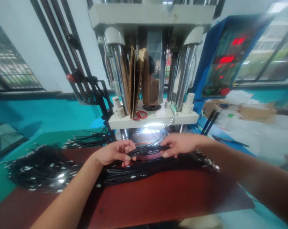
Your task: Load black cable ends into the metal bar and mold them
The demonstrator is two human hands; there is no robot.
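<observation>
A small bunch of thin black cables (147,150) stretches between my two hands, above the table in front of the press. My left hand (117,152) is closed around its left end, thumb on top. At the other end, my right hand (174,144) pinches the cables between thumb and fingers. Just below lies a long bundle of black cables (144,170) with small shiny ends, running across the reddish-brown board (158,197). Farther left, a large heap of similar cables (39,167) spreads out, its many tips pale and shiny.
Ahead stands a white press (153,14) with metal columns, a lit gap under its plate, cardboard (136,82) and red-handled scissors (140,115). A blue control box (220,60) with red displays is at right, above white bags (256,136). More cables (89,139) lie back left.
</observation>
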